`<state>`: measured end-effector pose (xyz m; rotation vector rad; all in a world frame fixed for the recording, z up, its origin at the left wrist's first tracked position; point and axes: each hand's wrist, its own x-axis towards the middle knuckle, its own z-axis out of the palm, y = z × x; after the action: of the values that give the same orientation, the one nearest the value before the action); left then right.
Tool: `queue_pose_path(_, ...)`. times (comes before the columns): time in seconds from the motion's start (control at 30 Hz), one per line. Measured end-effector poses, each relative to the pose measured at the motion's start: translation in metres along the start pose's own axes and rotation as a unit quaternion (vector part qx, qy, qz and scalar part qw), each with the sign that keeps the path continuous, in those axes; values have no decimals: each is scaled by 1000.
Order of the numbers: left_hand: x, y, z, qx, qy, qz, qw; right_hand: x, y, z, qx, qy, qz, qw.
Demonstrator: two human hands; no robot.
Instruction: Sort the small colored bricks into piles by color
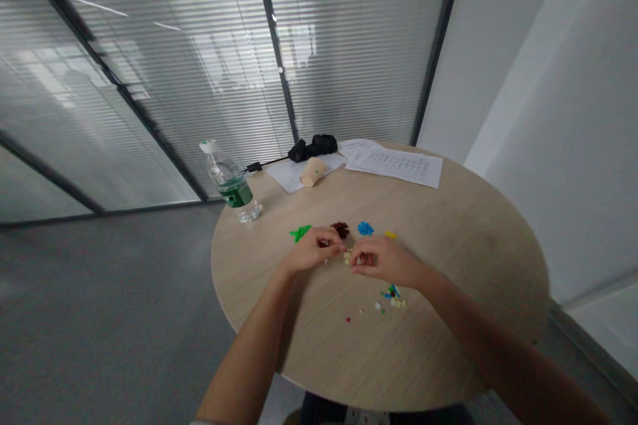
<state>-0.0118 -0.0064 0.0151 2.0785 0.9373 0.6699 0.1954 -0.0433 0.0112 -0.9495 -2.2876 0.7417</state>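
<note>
My left hand point(315, 248) is low over the round table with its fingers curled and thumb drawn in. Close beside it, my right hand point(383, 259) also has bent fingers, its fingertips toward the left ones. Whatever either hand pinches is hidden or too small to name. Small cream bricks point(347, 257) lie between the fingertips. Behind the hands are sorted piles of tiny toy bricks: green bricks point(301, 233), dark brown bricks point(341, 229), blue bricks point(365, 228) and a few yellow bricks point(390, 235). Nearer me, mixed bricks point(393, 294) sit below my right wrist.
A water bottle point(232, 184) stands at the table's left edge. Toward the back are printed sheets point(399, 166), a paper cup point(313, 172) on its side and a black bundled object point(319, 146) with a cord. A red piece point(348, 319) lies on the near tabletop point(339, 365).
</note>
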Motion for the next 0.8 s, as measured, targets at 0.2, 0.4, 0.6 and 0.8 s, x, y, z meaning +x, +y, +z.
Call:
queue_pose_path(0.2, 1, 1, 3, -47, -63, -6, 997, 1, 0, 1, -66, 76, -28, 995)
queue_pose_path(0.4, 3, 4, 12, -73, -82, 2, 994, 0, 1, 4, -75, 86, -18, 993)
queue_pose_path(0.6, 6, 7, 16, -78, -85, 15, 993, 1, 3, 5, -86, 81, -61, 991)
queue_pose_path(0.8, -4, -5, -10, 17, 8, -57, 998, 0, 2, -1, -85, 97, -41, 991)
